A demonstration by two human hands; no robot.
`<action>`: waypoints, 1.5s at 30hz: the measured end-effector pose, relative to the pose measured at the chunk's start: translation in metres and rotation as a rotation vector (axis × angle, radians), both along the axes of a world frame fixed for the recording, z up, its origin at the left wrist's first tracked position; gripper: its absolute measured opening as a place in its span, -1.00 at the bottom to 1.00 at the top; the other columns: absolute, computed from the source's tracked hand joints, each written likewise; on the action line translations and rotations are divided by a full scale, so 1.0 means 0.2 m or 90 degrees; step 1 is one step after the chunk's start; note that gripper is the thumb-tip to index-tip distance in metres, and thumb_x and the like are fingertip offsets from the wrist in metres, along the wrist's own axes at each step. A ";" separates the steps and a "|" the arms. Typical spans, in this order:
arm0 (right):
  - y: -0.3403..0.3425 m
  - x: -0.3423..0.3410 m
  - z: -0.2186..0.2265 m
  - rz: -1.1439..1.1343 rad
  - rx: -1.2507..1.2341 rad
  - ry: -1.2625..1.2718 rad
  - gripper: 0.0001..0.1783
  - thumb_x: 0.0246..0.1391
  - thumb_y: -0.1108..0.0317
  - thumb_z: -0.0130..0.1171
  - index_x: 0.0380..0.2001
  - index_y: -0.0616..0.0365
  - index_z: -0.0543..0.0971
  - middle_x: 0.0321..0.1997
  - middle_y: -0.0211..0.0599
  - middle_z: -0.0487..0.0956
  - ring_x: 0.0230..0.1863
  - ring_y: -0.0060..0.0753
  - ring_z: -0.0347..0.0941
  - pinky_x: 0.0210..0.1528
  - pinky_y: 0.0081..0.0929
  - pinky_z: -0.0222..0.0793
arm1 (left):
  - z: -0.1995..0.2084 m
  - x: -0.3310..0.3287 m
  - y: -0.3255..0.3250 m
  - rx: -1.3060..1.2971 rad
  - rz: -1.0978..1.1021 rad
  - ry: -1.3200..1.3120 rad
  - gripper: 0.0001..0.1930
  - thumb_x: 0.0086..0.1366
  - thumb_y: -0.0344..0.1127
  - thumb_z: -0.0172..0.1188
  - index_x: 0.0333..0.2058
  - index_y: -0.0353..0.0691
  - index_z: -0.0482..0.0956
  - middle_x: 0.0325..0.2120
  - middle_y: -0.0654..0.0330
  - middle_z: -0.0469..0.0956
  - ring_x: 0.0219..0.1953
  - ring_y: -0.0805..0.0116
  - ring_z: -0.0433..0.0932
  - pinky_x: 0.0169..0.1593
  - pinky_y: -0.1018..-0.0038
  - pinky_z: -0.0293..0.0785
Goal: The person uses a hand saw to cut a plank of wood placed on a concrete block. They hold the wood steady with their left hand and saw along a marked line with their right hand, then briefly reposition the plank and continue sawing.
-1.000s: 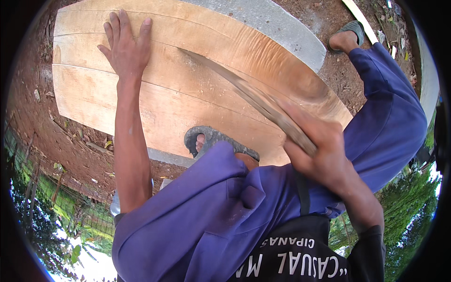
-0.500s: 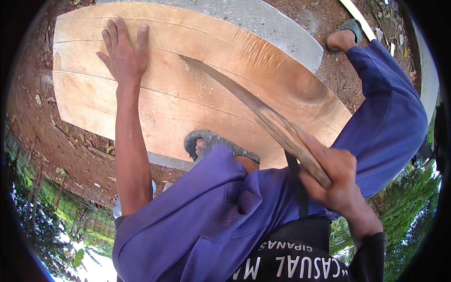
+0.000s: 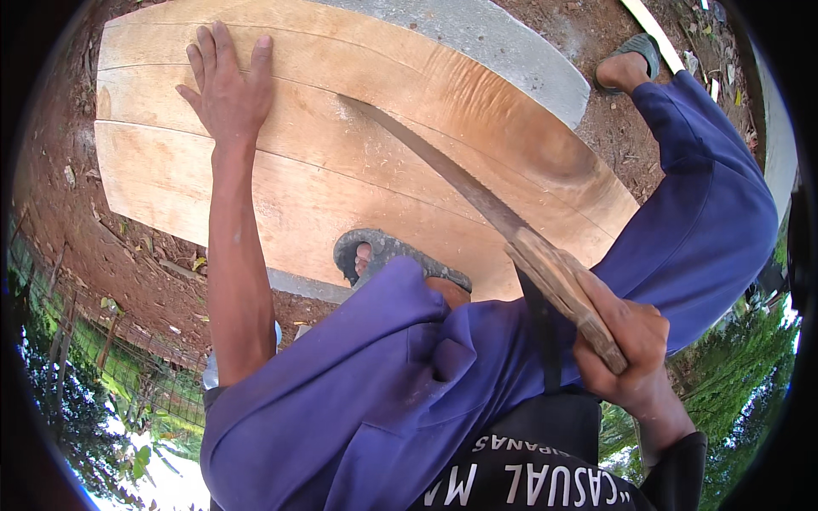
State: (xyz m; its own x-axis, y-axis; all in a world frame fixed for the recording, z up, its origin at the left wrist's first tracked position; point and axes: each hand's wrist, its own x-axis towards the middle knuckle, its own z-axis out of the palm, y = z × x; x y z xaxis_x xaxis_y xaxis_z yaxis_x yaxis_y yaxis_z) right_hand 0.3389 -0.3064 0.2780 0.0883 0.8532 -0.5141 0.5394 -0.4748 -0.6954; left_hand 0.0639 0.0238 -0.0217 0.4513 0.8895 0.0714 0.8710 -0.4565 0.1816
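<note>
A wide light-brown wooden board (image 3: pixel 179 175), marked with long dark lines, lies flat beneath me. My left hand (image 3: pixel 234 98) rests on its left part, palm down with the fingers spread. In my right hand (image 3: pixel 626 341) is the wooden handle of a handsaw (image 3: pixel 447 175), gripped with the fingers wrapped round it. The saw's blade slants up to the left, and its tip meets the board at one of the lines. Pale sawdust lies on the wood near the blade. One sandalled foot (image 3: pixel 396 255) presses on the board's near part.
Under the board shows a grey concrete slab (image 3: pixel 520 60). My other foot (image 3: pixel 626 68), in a dark sandal, stands on brown soil at the far right, beside a pale wooden strip (image 3: pixel 652 34). A wire fence (image 3: pixel 136 366) and greenery are at the lower left.
My right hand has drawn the saw back toward me, down and to the right, and the blade's tip has shifted right along the line. My left hand stays in place.
</note>
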 end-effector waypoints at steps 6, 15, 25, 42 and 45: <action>0.28 -0.17 -0.44 -0.047 0.036 -0.016 -0.29 -0.13 0.55 0.32 0.22 0.31 0.54 -0.29 0.06 0.68 -0.37 -0.03 0.69 -0.30 -0.30 0.57 | 0.00 0.05 -0.03 -0.019 -0.005 -0.012 -0.09 0.42 0.45 -0.12 0.51 -0.08 0.10 0.55 0.07 0.00 0.59 0.01 -0.13 0.49 -0.33 -0.31; 0.03 -0.02 -0.02 -0.019 -0.017 0.003 -0.27 -0.11 0.54 0.33 0.25 0.30 0.51 -0.21 0.11 0.69 -0.30 0.06 0.69 -0.27 -0.24 0.62 | 0.01 0.00 -0.01 0.011 -0.004 -0.004 -0.14 0.45 0.37 -0.08 0.51 -0.08 0.12 0.54 0.05 0.02 0.58 -0.01 -0.10 0.49 -0.32 -0.31; 0.10 -0.05 -0.25 -0.025 0.066 -0.019 -0.36 -0.12 0.59 0.24 0.16 0.39 0.57 -0.32 0.04 0.71 -0.47 -0.16 0.68 -0.34 -0.43 0.56 | 0.00 0.00 0.00 0.003 -0.005 0.000 -0.15 0.45 0.37 -0.08 0.51 -0.06 0.12 0.55 0.07 0.01 0.59 0.00 -0.12 0.50 -0.31 -0.32; 0.01 0.03 -0.09 -0.017 0.062 -0.047 -0.39 -0.09 0.60 0.21 0.15 0.41 0.57 -0.38 0.03 0.67 -0.52 -0.24 0.66 -0.39 -0.46 0.52 | 0.00 0.00 0.00 0.006 0.003 -0.009 -0.08 0.41 0.48 -0.15 0.51 -0.06 0.11 0.55 0.06 0.01 0.59 0.01 -0.13 0.50 -0.31 -0.32; 0.04 -0.04 -0.20 -0.052 0.037 -0.013 -0.34 -0.09 0.55 0.31 0.19 0.34 0.56 -0.31 0.06 0.70 -0.41 -0.04 0.70 -0.35 -0.33 0.59 | 0.00 0.01 0.00 0.012 0.003 -0.019 -0.10 0.43 0.46 -0.16 0.51 -0.06 0.11 0.55 0.09 0.01 0.59 0.04 -0.13 0.51 -0.31 -0.33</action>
